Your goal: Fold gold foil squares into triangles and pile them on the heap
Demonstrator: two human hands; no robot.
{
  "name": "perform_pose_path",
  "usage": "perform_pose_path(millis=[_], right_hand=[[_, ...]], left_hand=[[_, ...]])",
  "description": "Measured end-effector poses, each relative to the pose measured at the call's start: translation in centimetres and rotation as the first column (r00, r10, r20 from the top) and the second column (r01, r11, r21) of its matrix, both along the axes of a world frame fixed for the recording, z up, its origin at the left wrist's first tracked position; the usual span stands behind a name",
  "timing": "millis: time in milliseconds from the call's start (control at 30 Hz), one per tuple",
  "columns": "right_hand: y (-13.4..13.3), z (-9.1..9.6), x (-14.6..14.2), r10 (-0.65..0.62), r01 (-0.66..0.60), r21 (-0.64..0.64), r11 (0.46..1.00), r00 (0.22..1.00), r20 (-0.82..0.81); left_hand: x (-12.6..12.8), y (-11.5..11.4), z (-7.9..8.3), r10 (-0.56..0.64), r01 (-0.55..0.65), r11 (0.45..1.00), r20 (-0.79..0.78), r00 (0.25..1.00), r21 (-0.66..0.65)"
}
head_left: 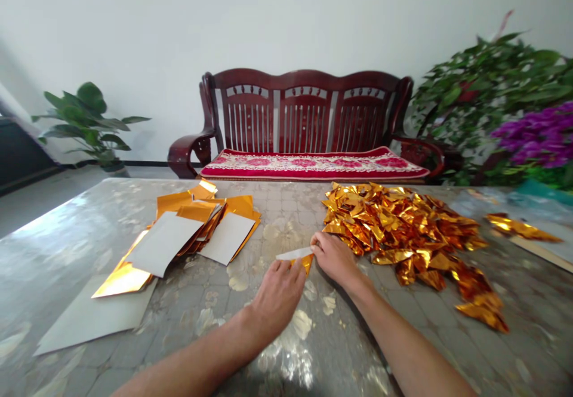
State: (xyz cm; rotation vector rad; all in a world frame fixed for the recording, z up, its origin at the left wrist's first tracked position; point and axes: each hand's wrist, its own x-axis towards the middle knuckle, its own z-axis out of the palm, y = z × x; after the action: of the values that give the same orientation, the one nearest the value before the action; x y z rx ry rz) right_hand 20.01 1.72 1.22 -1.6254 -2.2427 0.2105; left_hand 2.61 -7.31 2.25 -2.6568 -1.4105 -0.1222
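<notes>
A partly folded sheet of gold foil paper (293, 254), its white back showing along the far edge, lies between my hands at the middle of the table. My left hand (278, 292) holds the near side, fingers pressed together over it; the thumb is hidden. At the right end, my right hand (335, 257) pinches the paper's corner between thumb and curled fingers. To the left are loose stacks of flat gold foil sheets (239, 206), some with their pale backs up. A heap of folded gold foil pieces (394, 218) spreads beyond my right hand.
A patterned table cover (188, 325) lies beneath everything. Clear plastic (483, 201) and a pale flat board (546, 252) are at the right. Past the table stand a dark wooden bench (308, 80) with a red cushion (313, 163), and potted plants (89, 122) on both sides.
</notes>
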Motion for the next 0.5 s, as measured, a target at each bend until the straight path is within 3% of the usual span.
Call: perform_pose_path(millis=[133, 233, 333, 500], right_hand=[[0.0, -0.3, 0.2, -0.042, 0.053, 0.071, 0.996, 0.988, -0.147], [-0.8, -0.3, 0.1, 0.124, -0.098, 0.127, 0.987, 0.967, -0.222], [-1.6, -0.2, -0.2, 0.301, -0.291, 0.086, 0.953, 0.94, -0.161], [-1.6, -0.1, -0.2, 0.388, -0.388, 0.011, 0.921, 0.919, -0.072]], left_hand=[[-0.1, 0.0, -0.1, -0.007, 0.007, 1.0, 0.012, 1.0, -0.002], [-0.2, 0.1, -0.2, -0.019, 0.019, 1.0, 0.029, 0.999, 0.001], [-0.5, 0.1, -0.5, -0.025, 0.025, 1.0, 0.05, 0.998, -0.009], [-1.2, -0.5, -1.6, 0.029, -0.028, 1.0, 0.069, 0.997, -0.012]])
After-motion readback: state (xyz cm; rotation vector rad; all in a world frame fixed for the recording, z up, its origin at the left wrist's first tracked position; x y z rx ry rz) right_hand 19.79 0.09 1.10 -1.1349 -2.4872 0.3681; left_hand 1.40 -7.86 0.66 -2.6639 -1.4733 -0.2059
